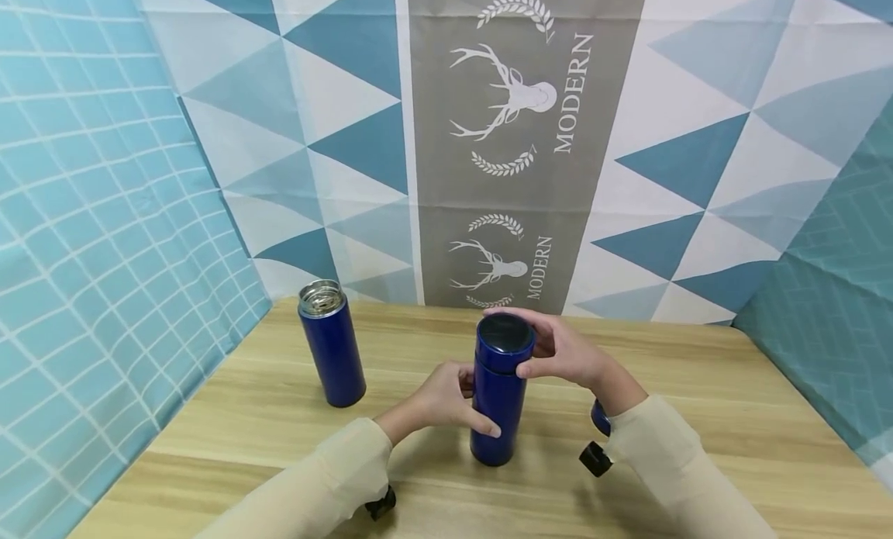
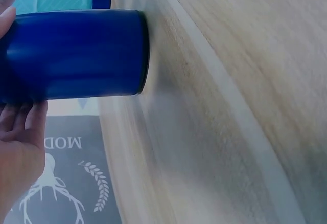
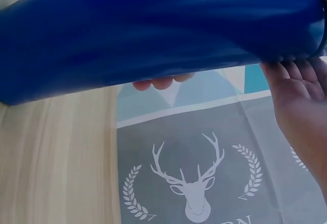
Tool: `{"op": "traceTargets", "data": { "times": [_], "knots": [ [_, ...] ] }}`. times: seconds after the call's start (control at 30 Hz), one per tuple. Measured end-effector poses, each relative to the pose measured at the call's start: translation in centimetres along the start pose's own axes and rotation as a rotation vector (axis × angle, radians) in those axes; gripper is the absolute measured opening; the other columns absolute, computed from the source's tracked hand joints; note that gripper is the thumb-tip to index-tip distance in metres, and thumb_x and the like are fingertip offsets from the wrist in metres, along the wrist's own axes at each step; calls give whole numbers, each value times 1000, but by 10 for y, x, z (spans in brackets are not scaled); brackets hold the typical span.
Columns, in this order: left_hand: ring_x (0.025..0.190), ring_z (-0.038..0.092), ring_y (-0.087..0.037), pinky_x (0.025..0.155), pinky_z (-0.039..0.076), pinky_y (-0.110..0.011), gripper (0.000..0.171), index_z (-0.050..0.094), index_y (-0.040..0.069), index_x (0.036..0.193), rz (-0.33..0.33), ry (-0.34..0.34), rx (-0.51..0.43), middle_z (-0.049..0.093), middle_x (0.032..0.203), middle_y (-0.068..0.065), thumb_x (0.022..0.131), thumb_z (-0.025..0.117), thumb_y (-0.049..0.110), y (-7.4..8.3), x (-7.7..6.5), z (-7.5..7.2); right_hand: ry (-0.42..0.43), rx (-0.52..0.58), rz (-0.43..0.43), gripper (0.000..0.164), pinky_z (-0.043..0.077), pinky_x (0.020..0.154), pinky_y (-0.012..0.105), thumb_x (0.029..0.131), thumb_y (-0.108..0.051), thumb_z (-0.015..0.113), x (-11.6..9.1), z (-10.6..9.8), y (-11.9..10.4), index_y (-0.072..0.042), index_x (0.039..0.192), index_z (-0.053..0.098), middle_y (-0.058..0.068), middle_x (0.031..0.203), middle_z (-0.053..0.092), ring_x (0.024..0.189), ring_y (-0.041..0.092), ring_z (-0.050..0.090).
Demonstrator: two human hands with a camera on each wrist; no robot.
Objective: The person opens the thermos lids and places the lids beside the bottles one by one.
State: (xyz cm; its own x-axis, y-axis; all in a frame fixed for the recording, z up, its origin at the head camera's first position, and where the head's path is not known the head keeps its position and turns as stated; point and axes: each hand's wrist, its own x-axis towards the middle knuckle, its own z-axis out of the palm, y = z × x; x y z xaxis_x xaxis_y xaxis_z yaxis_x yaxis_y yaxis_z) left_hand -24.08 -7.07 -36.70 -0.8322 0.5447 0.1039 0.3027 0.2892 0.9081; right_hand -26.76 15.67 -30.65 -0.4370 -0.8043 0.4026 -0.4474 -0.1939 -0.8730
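A blue thermos flask [image 1: 497,415] with a blue lid [image 1: 504,345], glossy black on top, is upright between my two hands in the head view. My left hand [image 1: 446,398] grips its body from the left side, thumb across the front. Around the lid and neck curl the fingers of my right hand [image 1: 568,354]. The left wrist view shows the flask's base [image 2: 142,52] right at the tabletop. In the right wrist view, fingertips [image 3: 162,83] of the left hand show beyond the flask body [image 3: 153,35].
A second blue flask [image 1: 333,349], lidless with a bare steel mouth, stands at the back left of the wooden table [image 1: 230,438]. Partly hidden by my right wrist is a small blue lid [image 1: 600,419]. A patterned cloth [image 1: 488,136] hangs behind the table.
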Motion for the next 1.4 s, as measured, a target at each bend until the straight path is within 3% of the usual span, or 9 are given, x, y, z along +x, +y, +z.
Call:
{"op": "traceTargets", "data": {
  "times": [0.1, 0.2, 0.33, 0.5, 0.63, 0.87, 0.97, 1.13, 1.4],
  "knots": [
    [97, 70, -12, 90, 55, -25, 53, 67, 5, 111, -4, 6, 3, 73, 107, -10, 62, 87, 9, -1, -2, 1, 4, -14, -17, 70, 47, 104, 25, 90, -13, 66, -4, 4, 4, 8, 145, 27, -5, 143, 51, 127, 9, 54],
    [96, 70, -11, 89, 55, -24, 53, 68, 6, 109, -2, 14, 18, 74, 105, -9, 61, 88, 11, -2, -2, 2, 16, -44, -55, 81, 43, 107, 22, 88, -26, 70, -7, 7, 7, 10, 146, 24, -5, 146, 47, 131, 9, 50],
    [96, 70, -11, 90, 55, -24, 53, 68, 8, 110, 13, 27, 28, 74, 106, -8, 61, 89, 11, -3, 0, 1, 137, -115, -81, 99, 41, 110, 23, 80, -41, 75, -9, 13, 2, 5, 149, 21, 1, 154, 37, 137, 14, 45],
    [97, 70, -12, 90, 55, -25, 55, 67, 7, 112, 12, 16, 18, 74, 107, -9, 61, 88, 10, -3, 1, 0, 326, -229, 19, 87, 43, 106, 18, 80, -28, 77, -12, 26, -13, -1, 148, 30, 18, 153, 35, 133, 10, 49],
    [98, 70, -12, 90, 55, -25, 55, 67, 7, 112, 7, 24, 31, 74, 107, -8, 62, 88, 11, -1, 1, -1, 391, -284, 83, 78, 45, 103, 17, 82, -18, 76, -10, 35, -23, -3, 146, 35, 22, 148, 42, 131, 21, 52],
    [98, 70, -13, 91, 55, -25, 55, 67, 7, 112, 11, 24, 20, 74, 107, -8, 61, 88, 10, 0, 1, 0, 488, -355, 175, 68, 48, 95, 14, 82, -14, 75, -3, 46, -33, -3, 141, 43, 20, 140, 52, 120, 38, 57],
    [98, 70, -13, 90, 55, -25, 54, 67, 5, 110, 18, 18, 15, 74, 106, -9, 60, 88, 9, -1, 0, 1, 514, -357, 208, 64, 50, 93, 15, 83, -13, 75, -2, 49, -34, -5, 139, 47, 20, 136, 56, 116, 33, 62],
    [98, 69, -11, 91, 55, -24, 54, 67, 7, 111, 19, 18, 10, 74, 106, -8, 61, 88, 11, -3, 1, 1, 515, -340, 212, 61, 51, 93, 17, 83, -10, 74, -3, 46, -32, -5, 138, 48, 17, 134, 58, 110, 11, 65],
    [95, 69, -9, 89, 55, -22, 54, 67, 7, 110, 31, 3, 21, 74, 106, -9, 61, 88, 10, -2, 4, -2, 424, -337, 181, 60, 52, 94, 21, 85, -11, 72, -4, 36, -31, -2, 138, 47, 22, 135, 56, 114, 24, 64]
  ]
}}
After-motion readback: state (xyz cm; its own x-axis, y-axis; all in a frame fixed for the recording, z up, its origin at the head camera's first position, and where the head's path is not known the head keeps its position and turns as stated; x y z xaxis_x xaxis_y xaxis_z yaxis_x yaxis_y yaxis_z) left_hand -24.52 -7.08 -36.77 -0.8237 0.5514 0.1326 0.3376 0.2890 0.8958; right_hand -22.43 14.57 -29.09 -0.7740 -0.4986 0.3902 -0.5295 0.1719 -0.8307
